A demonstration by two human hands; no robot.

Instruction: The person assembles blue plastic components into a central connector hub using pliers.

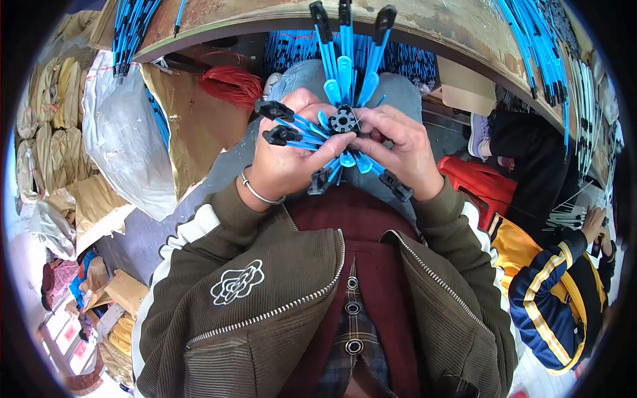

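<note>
Above my lap I hold a part-built umbrella frame, its blue ribs with black joints (345,71) fanning out around a black slotted hub (343,120). My left hand (292,142) is closed around the hub's left side, the thumb along its lower edge and some ribs sticking out between the fingers. On the other side, my right hand (398,142) is closed in a pinch against the hub. A thin wire shows at its fingertips; the fingers partly hide it. More ribs hang below the hands toward my body.
A worn wooden table (265,23) crosses in front, with blue rib bundles (541,50) on it. Red wire coils (232,86) lie by cardboard (189,126) and a white sack (126,139) at left. On the right are a red stool (478,186) and a co-worker's striped sleeve (544,298).
</note>
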